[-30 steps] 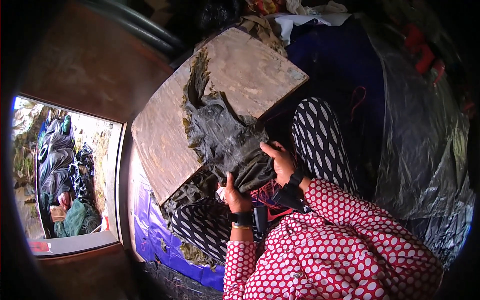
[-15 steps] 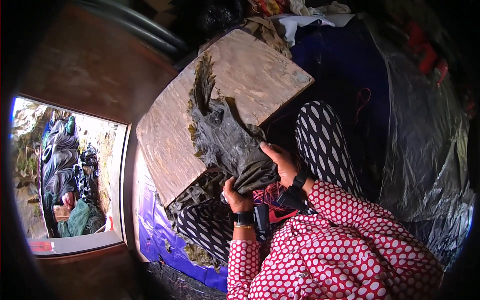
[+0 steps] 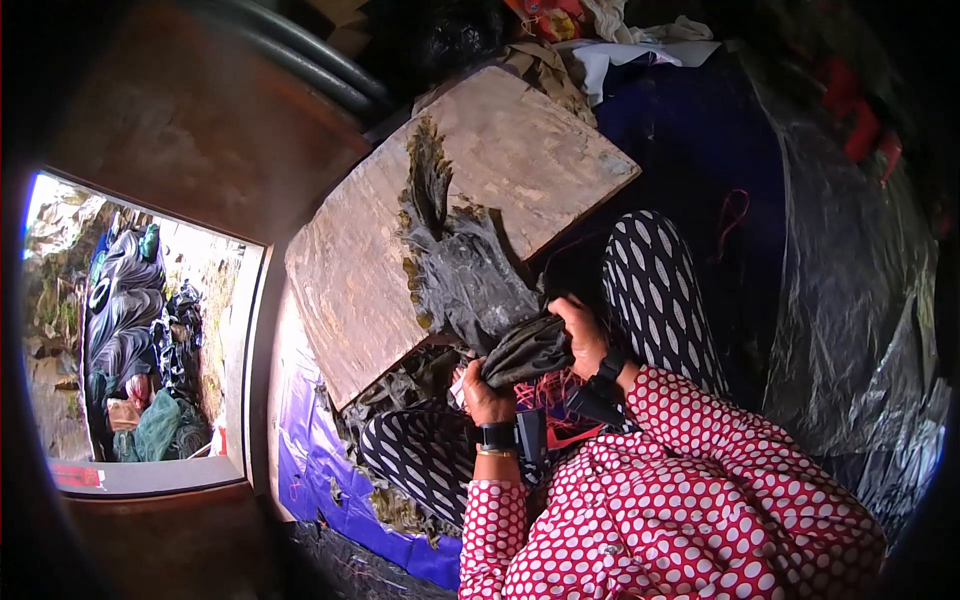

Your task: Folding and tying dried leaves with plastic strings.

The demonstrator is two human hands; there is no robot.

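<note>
A long piece of dark grey-green kelp [image 3: 470, 280] with ruffled brownish edges lies across a wooden board [image 3: 350, 290]. Its near end is folded over into a thick bundle between my two hands. My left hand [image 3: 488, 393] is closed on the left side of that fold, thumb on top. At the fold's right end, my right hand [image 3: 582, 335] grips the kelp too, though its fingertips are partly hidden. Red strings [image 3: 550, 392] lie in my lap just beneath the fold. More crumpled kelp [image 3: 400, 385] sits below the board's near edge, by my left leg.
Blue sheeting [image 3: 330, 470] covers the ground at the left, and clear plastic sheeting [image 3: 850, 330] spreads at the right. An opening with a pale frame [image 3: 250, 370] stands to the left, with netting [image 3: 165, 425] beyond it. Bags and cloths [image 3: 640, 45] are piled behind the board.
The kelp's near end is now folded into a tighter, thicker roll. My right hand has shifted slightly outward with it. The view has moved a little.
</note>
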